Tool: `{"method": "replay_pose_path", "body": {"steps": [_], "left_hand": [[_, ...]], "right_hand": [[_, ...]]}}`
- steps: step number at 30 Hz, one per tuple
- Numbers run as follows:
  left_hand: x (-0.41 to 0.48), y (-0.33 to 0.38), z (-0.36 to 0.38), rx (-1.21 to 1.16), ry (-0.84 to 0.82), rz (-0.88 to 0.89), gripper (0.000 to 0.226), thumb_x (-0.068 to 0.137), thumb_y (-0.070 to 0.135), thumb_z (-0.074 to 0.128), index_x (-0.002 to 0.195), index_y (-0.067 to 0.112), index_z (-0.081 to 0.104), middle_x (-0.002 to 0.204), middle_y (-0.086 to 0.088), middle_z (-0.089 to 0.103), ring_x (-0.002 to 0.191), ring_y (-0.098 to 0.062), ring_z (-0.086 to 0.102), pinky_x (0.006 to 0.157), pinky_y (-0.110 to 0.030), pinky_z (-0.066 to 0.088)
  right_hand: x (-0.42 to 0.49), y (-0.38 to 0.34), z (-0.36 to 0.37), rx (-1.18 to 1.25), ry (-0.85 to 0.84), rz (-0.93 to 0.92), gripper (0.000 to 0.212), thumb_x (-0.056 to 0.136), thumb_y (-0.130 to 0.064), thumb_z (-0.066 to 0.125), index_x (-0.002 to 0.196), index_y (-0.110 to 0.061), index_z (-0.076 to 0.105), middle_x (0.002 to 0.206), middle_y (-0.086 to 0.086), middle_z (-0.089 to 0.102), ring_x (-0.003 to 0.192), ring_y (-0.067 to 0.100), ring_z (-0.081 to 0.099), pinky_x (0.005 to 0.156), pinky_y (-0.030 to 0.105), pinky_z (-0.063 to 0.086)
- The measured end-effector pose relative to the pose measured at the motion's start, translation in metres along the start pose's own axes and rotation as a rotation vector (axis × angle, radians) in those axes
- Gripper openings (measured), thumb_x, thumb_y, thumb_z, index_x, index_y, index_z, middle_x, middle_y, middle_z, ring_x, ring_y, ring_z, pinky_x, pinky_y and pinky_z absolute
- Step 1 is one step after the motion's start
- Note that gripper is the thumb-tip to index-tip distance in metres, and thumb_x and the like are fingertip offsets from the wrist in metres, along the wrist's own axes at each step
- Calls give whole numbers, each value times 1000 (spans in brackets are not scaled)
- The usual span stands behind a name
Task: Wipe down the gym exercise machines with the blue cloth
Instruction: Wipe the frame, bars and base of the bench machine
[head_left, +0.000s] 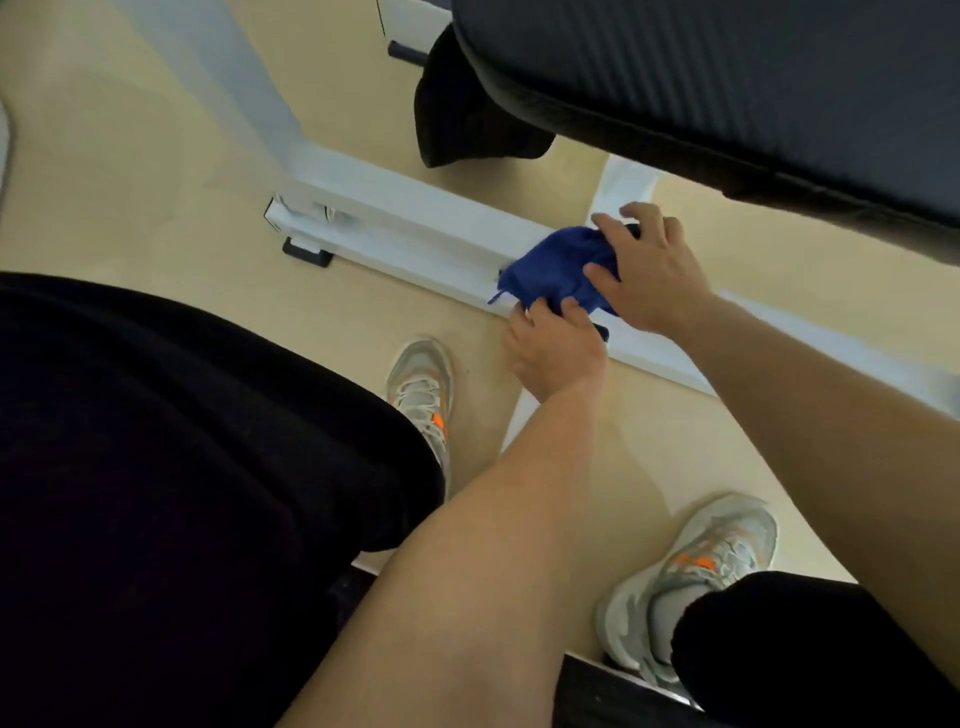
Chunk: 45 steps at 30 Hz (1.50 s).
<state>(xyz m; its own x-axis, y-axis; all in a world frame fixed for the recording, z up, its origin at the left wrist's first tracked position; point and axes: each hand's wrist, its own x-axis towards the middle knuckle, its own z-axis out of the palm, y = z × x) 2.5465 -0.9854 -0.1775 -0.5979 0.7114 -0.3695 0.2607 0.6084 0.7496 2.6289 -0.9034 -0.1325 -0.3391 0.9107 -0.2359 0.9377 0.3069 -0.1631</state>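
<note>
Black-clothed torso (156, 467) at 8 o'clock; at 1 o'clock, left hand (556, 358) pinching, right hand (649, 280) gripping with curled fingers (605, 223), bunched blue cloth (550, 270) over white base rail (405, 228), probably best flattened, pressed down, drawn lengthwise toward 10 o'clock.

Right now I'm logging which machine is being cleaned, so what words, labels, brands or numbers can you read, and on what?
No text can be read in this view.
White frame bar: small dark marks near its end, too blurred to read.
Grey shoes: orange patches, no letters readable.
Black pad and blue cloth: no print visible.
</note>
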Motion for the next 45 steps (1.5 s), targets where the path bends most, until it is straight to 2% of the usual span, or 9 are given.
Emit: {"method": "replay_pose_path", "body": {"steps": [3,9,13,18,23,26,29,37,45], "left_hand": [[2,15,3,-323,-133,-137,36,105,38,32,120,12,53,107,-2,62,96,-25,57,78,-33,37],[31,22,22,-294,-289,-319,54,106,40,31,144,2,31,133,-19,53,118,-35,55,92,-38,43],[49,31,6,-571,-258,-301,80,99,57,35,148,-4,18,127,-23,57,111,-35,59,91,-40,50],[85,24,-9,-646,-136,-322,90,89,74,33,152,18,0,127,-17,57,109,-31,60,97,-47,51],[49,28,0,-698,-106,-216,125,51,96,32,152,35,-12,147,-11,36,124,-25,50,102,-42,47],[27,28,8,-617,-253,-115,113,40,103,17,120,48,-41,162,3,-1,144,-26,27,113,-47,35],[26,30,6,-621,-286,-128,94,42,99,10,102,49,-42,162,6,-12,147,-25,19,116,-47,31],[88,12,-27,-697,-134,-170,76,98,47,35,150,40,-19,153,-5,26,124,-26,47,106,-46,44],[165,4,-96,-675,70,-168,71,104,33,36,156,22,-12,162,-2,14,140,-24,32,114,-34,27]], "right_hand": [[-18,-3,19,97,216,27,54,102,-40,43,148,-14,37,146,10,40,127,32,44,106,45,40],[-18,14,24,-19,48,-120,57,105,-41,27,156,-16,21,156,8,33,139,31,34,116,44,28],[6,-3,20,-34,-12,-185,58,104,-43,23,157,-22,17,156,5,32,137,32,34,111,49,32],[39,-41,19,9,-11,-264,53,106,-42,23,156,-25,17,153,4,37,134,31,39,103,50,40],[20,-18,22,-56,18,-254,54,105,-41,30,156,-24,17,151,3,39,129,30,45,96,48,45],[1,11,20,-86,16,-211,55,105,-43,27,156,-23,17,150,4,40,124,31,47,93,47,46],[2,13,21,-117,15,-229,57,104,-45,23,156,-20,17,148,7,41,123,33,48,94,48,46],[52,-60,22,-133,6,-282,57,103,-42,29,153,-21,15,143,8,43,119,33,50,84,50,53],[112,-146,31,-68,8,-328,51,105,-39,28,152,-23,18,144,8,44,119,32,50,86,52,52]]}}
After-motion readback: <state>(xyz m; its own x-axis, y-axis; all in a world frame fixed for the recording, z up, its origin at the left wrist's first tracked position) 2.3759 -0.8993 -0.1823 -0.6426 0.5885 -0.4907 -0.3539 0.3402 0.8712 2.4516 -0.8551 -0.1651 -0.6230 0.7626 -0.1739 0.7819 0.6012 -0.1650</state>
